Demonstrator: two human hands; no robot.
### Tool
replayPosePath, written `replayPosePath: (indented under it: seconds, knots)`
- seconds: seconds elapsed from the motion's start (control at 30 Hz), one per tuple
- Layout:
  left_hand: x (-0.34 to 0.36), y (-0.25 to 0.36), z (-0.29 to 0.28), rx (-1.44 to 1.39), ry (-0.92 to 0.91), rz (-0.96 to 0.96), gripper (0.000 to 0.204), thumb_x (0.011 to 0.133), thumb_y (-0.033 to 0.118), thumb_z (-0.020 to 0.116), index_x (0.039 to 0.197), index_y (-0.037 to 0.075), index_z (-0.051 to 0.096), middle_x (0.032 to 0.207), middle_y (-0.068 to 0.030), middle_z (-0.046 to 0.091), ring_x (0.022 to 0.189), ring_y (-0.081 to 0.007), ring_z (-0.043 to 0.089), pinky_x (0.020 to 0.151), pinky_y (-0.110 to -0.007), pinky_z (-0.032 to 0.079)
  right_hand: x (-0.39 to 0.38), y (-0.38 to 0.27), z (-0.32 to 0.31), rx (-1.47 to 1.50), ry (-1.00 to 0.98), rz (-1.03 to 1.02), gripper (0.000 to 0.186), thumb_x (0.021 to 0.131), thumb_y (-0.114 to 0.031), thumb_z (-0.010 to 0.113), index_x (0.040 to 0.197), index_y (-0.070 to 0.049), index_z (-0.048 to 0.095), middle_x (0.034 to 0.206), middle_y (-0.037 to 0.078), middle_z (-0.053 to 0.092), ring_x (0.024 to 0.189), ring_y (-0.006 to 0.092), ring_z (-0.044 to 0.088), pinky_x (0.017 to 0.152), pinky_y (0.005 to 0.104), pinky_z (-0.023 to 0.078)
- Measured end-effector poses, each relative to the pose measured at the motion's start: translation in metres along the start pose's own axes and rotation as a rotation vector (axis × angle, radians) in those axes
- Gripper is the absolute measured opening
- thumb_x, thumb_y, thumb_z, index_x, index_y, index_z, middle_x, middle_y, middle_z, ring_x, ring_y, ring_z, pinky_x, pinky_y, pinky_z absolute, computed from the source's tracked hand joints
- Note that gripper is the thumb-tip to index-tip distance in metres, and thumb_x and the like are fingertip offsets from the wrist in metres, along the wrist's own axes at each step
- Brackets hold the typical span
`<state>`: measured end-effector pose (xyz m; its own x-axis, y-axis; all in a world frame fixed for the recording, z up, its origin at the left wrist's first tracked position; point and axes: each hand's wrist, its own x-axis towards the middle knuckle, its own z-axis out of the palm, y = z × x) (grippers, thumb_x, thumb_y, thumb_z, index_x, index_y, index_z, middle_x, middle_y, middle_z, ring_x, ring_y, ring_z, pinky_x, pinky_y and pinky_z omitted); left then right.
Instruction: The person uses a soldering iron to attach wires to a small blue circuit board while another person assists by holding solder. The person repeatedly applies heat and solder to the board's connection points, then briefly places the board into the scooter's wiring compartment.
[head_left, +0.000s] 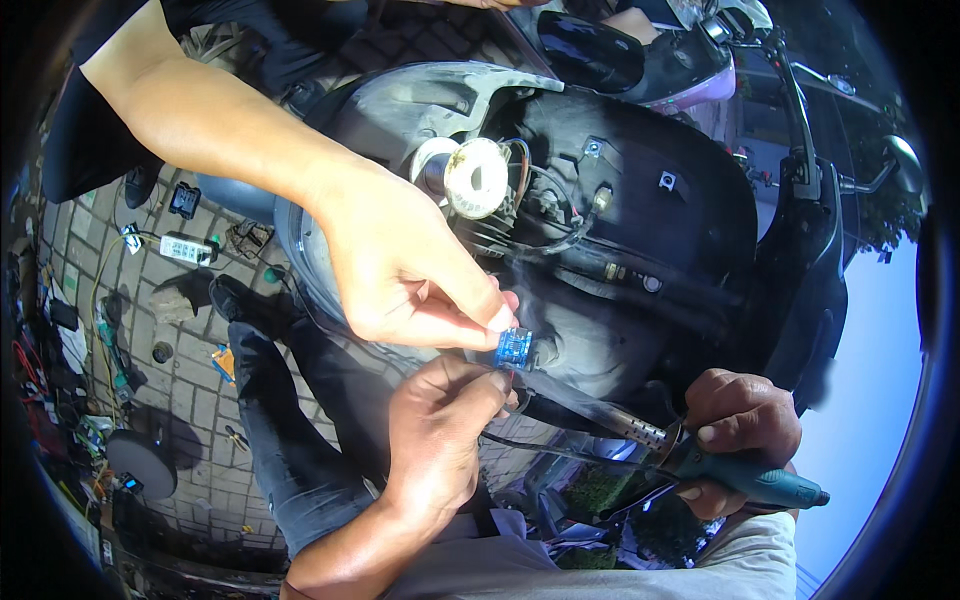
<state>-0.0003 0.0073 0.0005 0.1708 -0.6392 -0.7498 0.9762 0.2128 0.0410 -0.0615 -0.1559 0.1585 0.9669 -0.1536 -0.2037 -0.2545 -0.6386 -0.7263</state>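
Observation:
A small blue circuit board (pixel 514 348) is pinched between the thumb and fingers of another person's hand (pixel 410 270), whose arm reaches in from the upper left. Just below the board, my left hand (pixel 440 425) is closed, thumb against forefinger, on what looks like a thin reddish wire (pixel 512 378) touching the board's lower edge. My right hand (pixel 742 425) grips the teal handle of a soldering iron (pixel 775 487). Its perforated metal barrel (pixel 640 428) points left toward the board and wire. The iron's tip is hard to make out near my left fingers.
Behind the hands lies a scooter's opened dark body (pixel 640 200), with a white spool (pixel 476 180) and cables on it. A power strip (pixel 188 248), a round dark stool (pixel 142 468) and scattered tools and parts lie on the brick paving at left. Handlebars (pixel 805 170) rise at right.

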Motion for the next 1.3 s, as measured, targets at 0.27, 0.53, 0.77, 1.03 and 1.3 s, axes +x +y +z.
replayPosePath:
  seconds: [0.27, 0.53, 0.77, 1.03, 1.3]
  knots:
    - [0.000, 0.001, 0.001, -0.014, -0.002, -0.007, 0.005, 0.081, -0.002, 0.054, 0.083, -0.005, 0.058, 0.076, -0.0116, 0.062, 0.067, -0.0155, 0.058, 0.067, -0.028, 0.048, 0.000, 0.001, 0.003, -0.017, 0.045, -0.017, 0.033, 0.068, -0.025, 0.077, 0.089, -0.004, 0.061, 0.063, 0.009, 0.055, 0.049, 0.0169, 0.057, 0.048, 0.0267, 0.050]
    - [0.000, 0.000, -0.002, 0.012, -0.016, 0.014, 0.005, 0.081, -0.003, 0.055, 0.083, -0.005, 0.059, 0.076, -0.0123, 0.062, 0.067, -0.0161, 0.059, 0.067, -0.029, 0.049, -0.001, 0.000, 0.000, 0.045, 0.072, 0.073, 0.037, 0.068, -0.028, 0.079, 0.087, -0.003, 0.060, 0.066, 0.010, 0.057, 0.049, 0.0161, 0.058, 0.046, 0.0235, 0.049]
    - [-0.001, 0.001, 0.001, 0.032, 0.022, 0.029, 0.005, 0.082, -0.003, 0.055, 0.083, -0.005, 0.060, 0.075, -0.0115, 0.062, 0.066, -0.0154, 0.059, 0.066, -0.028, 0.048, 0.012, -0.006, 0.000, -0.017, 0.054, 0.104, 0.043, 0.068, -0.038, 0.079, 0.081, -0.002, 0.059, 0.064, 0.011, 0.058, 0.048, 0.0158, 0.060, 0.046, 0.0213, 0.050]
    - [0.000, -0.004, -0.004, 0.007, -0.027, 0.031, 0.007, 0.084, 0.001, 0.061, 0.086, -0.005, 0.063, 0.079, -0.0076, 0.065, 0.071, -0.0089, 0.058, 0.069, -0.022, 0.046, 0.007, -0.002, 0.002, 0.005, 0.132, 0.136, 0.044, 0.068, -0.039, 0.079, 0.081, -0.002, 0.058, 0.063, 0.011, 0.058, 0.047, 0.0157, 0.059, 0.045, 0.0216, 0.049]
    - [0.000, -0.005, -0.004, 0.047, -0.032, 0.092, 0.006, 0.084, -0.001, 0.060, 0.087, -0.005, 0.063, 0.080, -0.0073, 0.065, 0.072, -0.0087, 0.059, 0.069, -0.022, 0.047, 0.015, -0.002, -0.004, 0.012, 0.044, 0.063, 0.041, 0.070, -0.033, 0.080, 0.086, -0.001, 0.059, 0.066, 0.011, 0.057, 0.046, 0.0155, 0.058, 0.046, 0.0216, 0.049]
